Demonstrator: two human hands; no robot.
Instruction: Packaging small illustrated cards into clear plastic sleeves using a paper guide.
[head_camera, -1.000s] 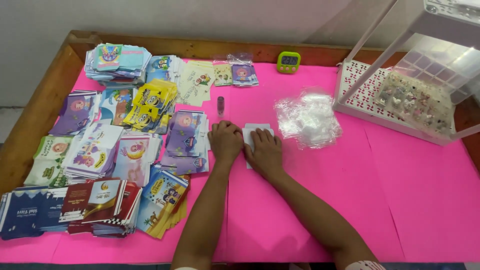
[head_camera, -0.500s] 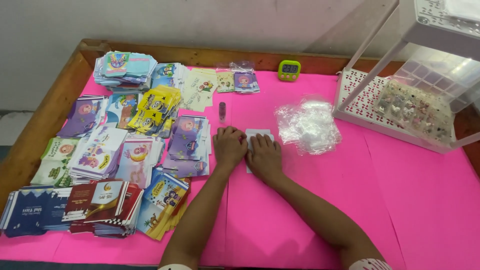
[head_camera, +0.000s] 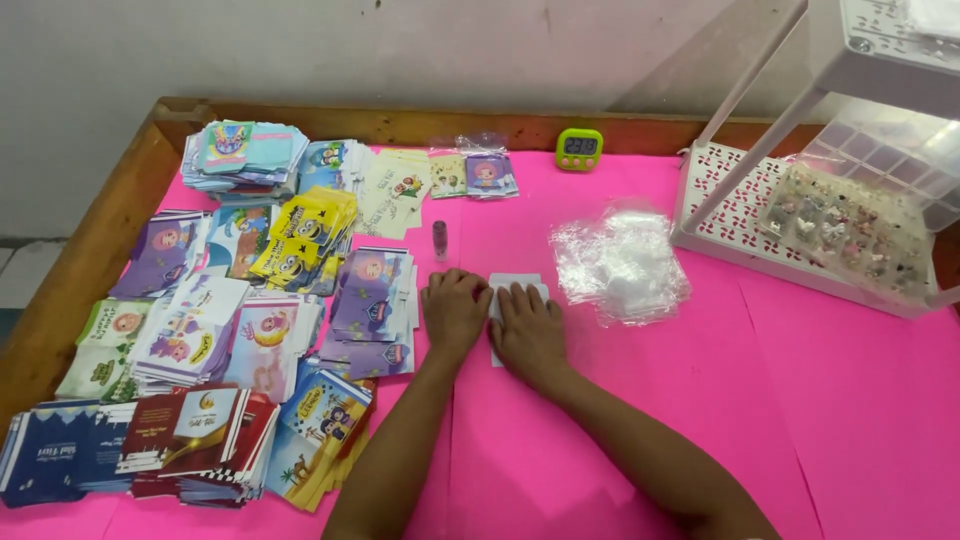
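Both of my hands lie side by side on the pink table cover, pressing down on a small white card or envelope that shows at its top edge and between them. My left hand is curled with knuckles up at the card's left edge. My right hand lies flat with fingers spread over most of the card. Just beyond my left hand stands a small pinkish tube.
Stacks of colourful printed envelopes cover the left half. A pile of clear plastic bags lies right of my hands. A white perforated tray with a clear box of small trinkets sits far right. A green timer stands at the back.
My hands stay on the white card with hardly any shift; the view has moved a little, so everything sits slightly lower in the picture.
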